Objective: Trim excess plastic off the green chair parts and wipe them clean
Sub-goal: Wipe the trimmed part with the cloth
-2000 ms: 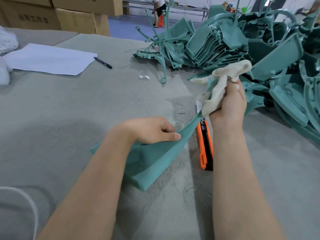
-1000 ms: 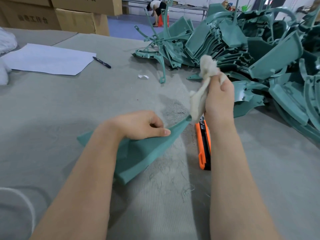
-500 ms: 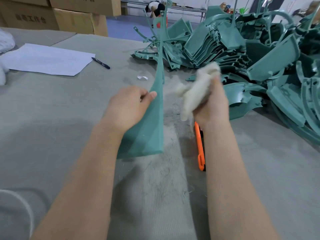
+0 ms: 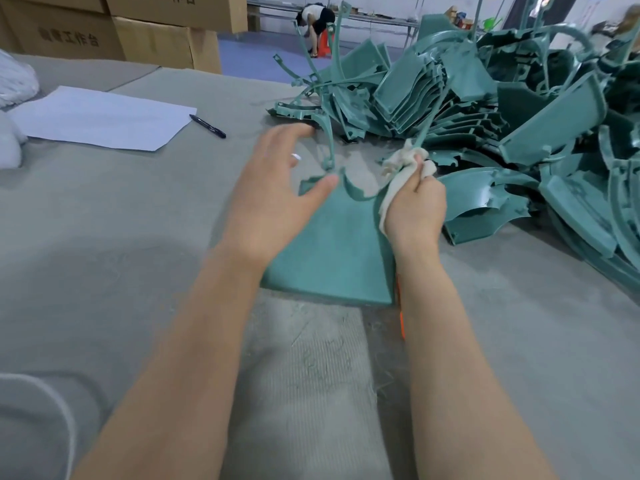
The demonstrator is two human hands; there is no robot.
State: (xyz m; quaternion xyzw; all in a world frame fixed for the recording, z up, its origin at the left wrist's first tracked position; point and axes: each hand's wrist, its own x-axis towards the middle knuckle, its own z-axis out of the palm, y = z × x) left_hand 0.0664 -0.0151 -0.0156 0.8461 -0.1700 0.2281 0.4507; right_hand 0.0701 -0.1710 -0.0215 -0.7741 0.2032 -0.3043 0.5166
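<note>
A flat green chair part lies on the grey felt table, its curved notched end pointing away from me. My left hand hovers over its left side with fingers spread and straight, the thumb near the part's far edge. My right hand grips a cream cloth at the part's right edge. An orange utility knife shows only as a sliver beside my right forearm; the rest is hidden.
A big heap of green chair parts fills the far right of the table. A white paper sheet and a black pen lie far left. Cardboard boxes stand behind. A person bends over in the background.
The green part was held upright on edge by my left hand; now it lies flat on the table. My left hand has let go and opened. The right hand still grips the cloth.
</note>
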